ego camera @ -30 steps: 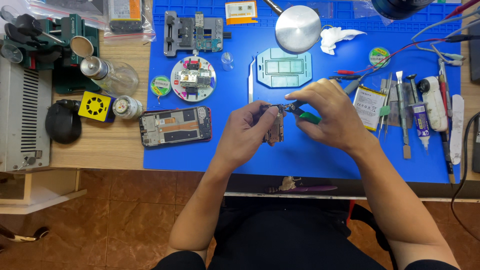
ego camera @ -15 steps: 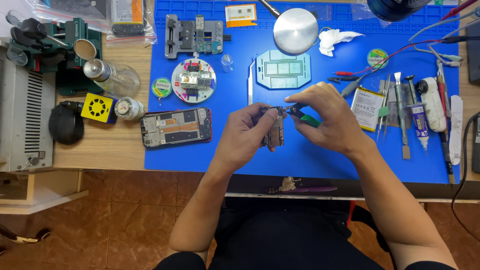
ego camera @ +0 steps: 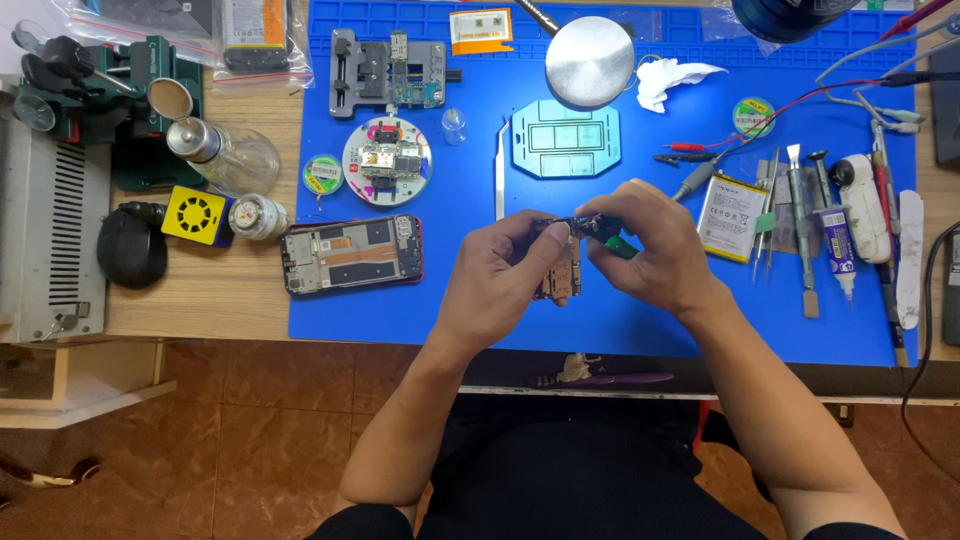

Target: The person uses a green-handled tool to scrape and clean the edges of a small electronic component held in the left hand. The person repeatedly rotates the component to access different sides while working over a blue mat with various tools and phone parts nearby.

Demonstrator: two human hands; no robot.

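Both hands meet over the middle of the blue work mat [ego camera: 400, 320], close to its front edge. The left hand [ego camera: 505, 275] pinches a small circuit board [ego camera: 562, 268] by its upper end, the board hanging below the fingers. The right hand [ego camera: 650, 250] is closed around a green-handled tool [ego camera: 618, 246] whose tip touches the board's top. Left of the hands an opened phone frame [ego camera: 350, 254] lies flat; to the right a phone battery [ego camera: 730, 217] sits beside a row of pry tools [ego camera: 800, 225] near the mat's right edge.

Bright, even overhead light, soft shadows, sharp focus throughout.
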